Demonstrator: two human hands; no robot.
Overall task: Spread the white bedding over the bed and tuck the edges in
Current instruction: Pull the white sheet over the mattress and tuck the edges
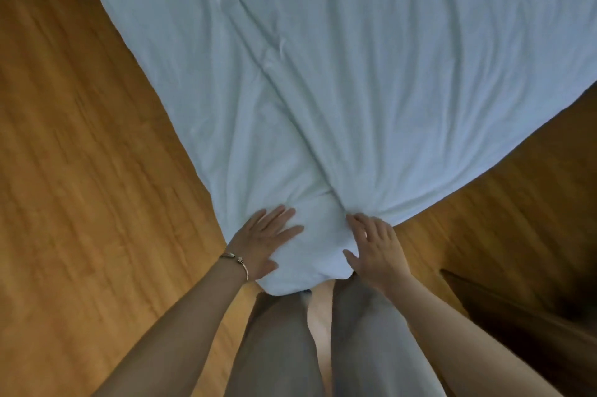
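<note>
The white bedding (339, 73) covers the bed and narrows to a corner right in front of me. A long diagonal crease runs from the upper left down to that corner. My left hand (265, 240) lies flat on the left side of the corner, fingers straight and spread, a thin bracelet on the wrist. My right hand (374, 248) rests on the right side of the corner, fingers bent, their tips pressing into a bunch of gathered cloth. The corner's tip (290, 283) hangs just above my legs.
Wooden floor (80, 170) lies left of the bed and also to the right (500, 219). A dark piece of wooden furniture (533, 325) stands at the lower right. My legs in grey trousers (277, 348) stand against the bed corner.
</note>
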